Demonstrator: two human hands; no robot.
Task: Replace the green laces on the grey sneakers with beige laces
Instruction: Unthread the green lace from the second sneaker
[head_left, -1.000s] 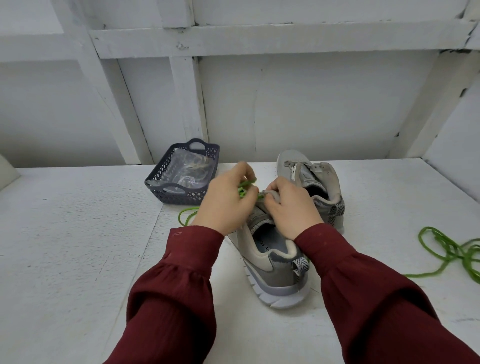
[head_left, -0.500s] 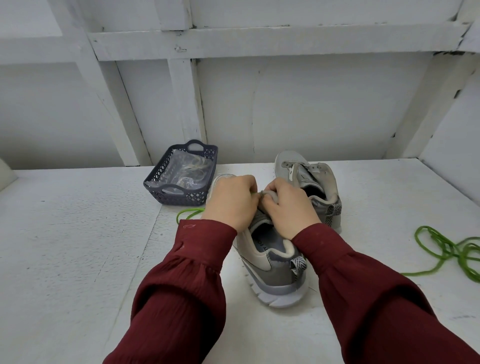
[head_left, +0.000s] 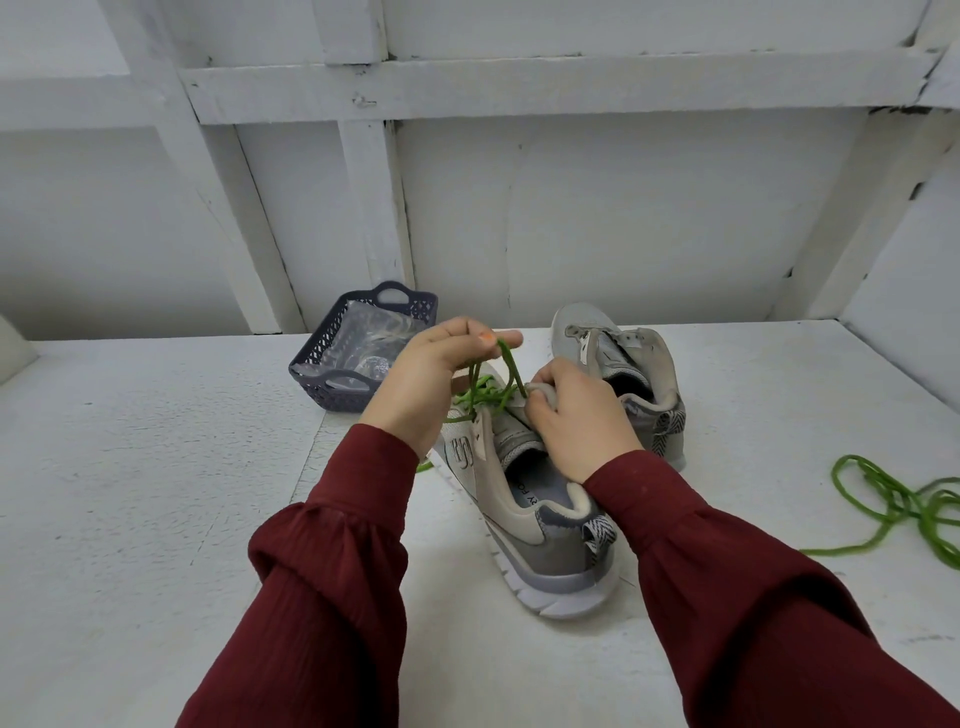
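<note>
Fingers (head_left: 505, 339) of the left hand (head_left: 426, 384) had risen above the sneaker (head_left: 540, 525), pinching a drawn-out loop of lace (head_left: 488, 396); the right hand (head_left: 576, 426), fingers curled, held its tongue (head_left: 543, 395). Unlacing seemingly advanced.

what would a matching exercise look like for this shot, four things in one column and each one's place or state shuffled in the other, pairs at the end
Column A
1 near sneaker
2 far sneaker
3 loose green lace
4 dark basket

Column B
a lies tangled on the right side of the table
b holds clear plastic packets
c shows no lace in its eyelets
d its threaded green lace is pinched by the left hand

Pairs: 1-d, 2-c, 3-a, 4-b
</note>
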